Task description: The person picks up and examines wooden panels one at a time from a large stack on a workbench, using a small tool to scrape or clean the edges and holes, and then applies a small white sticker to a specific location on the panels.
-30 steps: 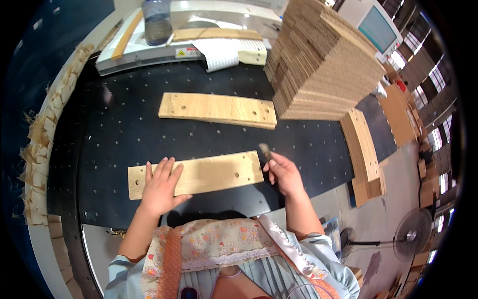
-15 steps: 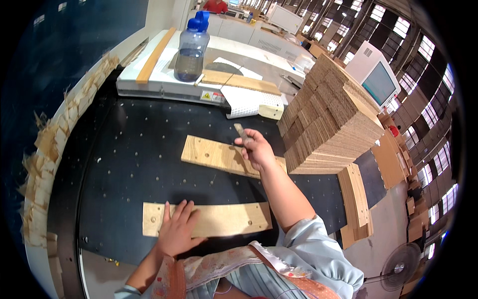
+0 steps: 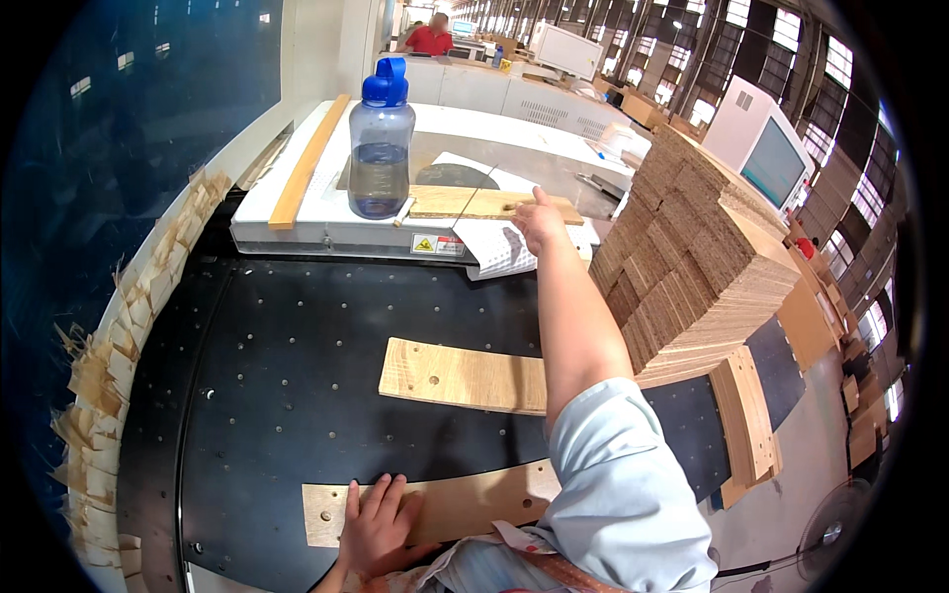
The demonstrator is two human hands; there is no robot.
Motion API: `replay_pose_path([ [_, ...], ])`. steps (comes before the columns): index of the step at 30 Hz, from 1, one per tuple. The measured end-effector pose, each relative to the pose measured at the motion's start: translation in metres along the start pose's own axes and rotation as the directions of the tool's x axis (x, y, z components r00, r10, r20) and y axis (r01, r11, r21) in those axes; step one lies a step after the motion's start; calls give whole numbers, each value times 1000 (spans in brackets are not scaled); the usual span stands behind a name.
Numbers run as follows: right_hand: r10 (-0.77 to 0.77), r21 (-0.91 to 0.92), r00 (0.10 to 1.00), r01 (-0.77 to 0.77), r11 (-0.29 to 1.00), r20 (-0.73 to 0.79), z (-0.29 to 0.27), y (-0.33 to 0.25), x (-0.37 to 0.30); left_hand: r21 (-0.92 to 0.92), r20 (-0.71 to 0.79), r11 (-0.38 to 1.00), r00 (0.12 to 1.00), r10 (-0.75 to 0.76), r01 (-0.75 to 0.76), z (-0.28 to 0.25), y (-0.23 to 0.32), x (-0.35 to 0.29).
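My left hand [image 3: 381,524] lies flat with spread fingers on the near wooden board [image 3: 460,502], a pale strip with drilled holes. My right hand [image 3: 540,222] is stretched far forward, over a wooden strip [image 3: 450,202] on the white machine bed. A small flat tool [image 3: 515,206], brownish and too small to make out well, shows at its fingertips; the fingers seem closed on it. Below that forearm lies a second drilled board [image 3: 460,376], its right end hidden by the arm. Both drilled boards rest on the black table [image 3: 287,336].
A blue-lidded water bottle [image 3: 381,148] stands on the white bed [image 3: 267,232] beside a long wooden strip [image 3: 308,163]. Tall stacked particleboard pieces [image 3: 682,247] rise at the right, near more drilled boards [image 3: 743,415]. A monitor [image 3: 761,148] and a person in red [image 3: 431,40] are farther back.
My right hand has moved forward and up from above the middle board to the strip on the white bed, carrying the small tool. My left hand stays on the near board; the view has shifted.
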State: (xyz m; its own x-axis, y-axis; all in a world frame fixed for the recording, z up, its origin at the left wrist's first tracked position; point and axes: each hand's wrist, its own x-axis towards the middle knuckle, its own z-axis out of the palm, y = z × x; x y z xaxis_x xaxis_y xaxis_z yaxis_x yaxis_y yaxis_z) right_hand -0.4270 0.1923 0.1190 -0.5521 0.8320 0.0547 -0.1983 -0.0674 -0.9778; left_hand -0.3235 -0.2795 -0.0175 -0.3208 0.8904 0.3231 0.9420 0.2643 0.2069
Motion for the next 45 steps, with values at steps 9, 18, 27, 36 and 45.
replay_pose_path([
  [9, 140, -415, 858, 91, 905, 494, -82, 1, -162, -89, 99, 995, 994, -40, 49, -23, 10, 12],
  [18, 173, -592, 569, 739, 323, 804, -98, 37, -375, -91, 136, 992, 988, -78, 91, -24, 16, 16],
  [27, 132, -661, 652, 706, 253, 747, -90, 58, -376, -60, 86, 996, 994, -66, 71, -20, 13, 10],
  [36, 151, -664, 655, 677, 318, 741, -99, 48, -381, 28, 171, 1000, 985, 5, -9, -20, 35, 12],
  [45, -164, -624, 635, 773, 117, 755, -109, 39, -409, 20, 26, 990, 990, 139, -140, -25, 76, 33],
])
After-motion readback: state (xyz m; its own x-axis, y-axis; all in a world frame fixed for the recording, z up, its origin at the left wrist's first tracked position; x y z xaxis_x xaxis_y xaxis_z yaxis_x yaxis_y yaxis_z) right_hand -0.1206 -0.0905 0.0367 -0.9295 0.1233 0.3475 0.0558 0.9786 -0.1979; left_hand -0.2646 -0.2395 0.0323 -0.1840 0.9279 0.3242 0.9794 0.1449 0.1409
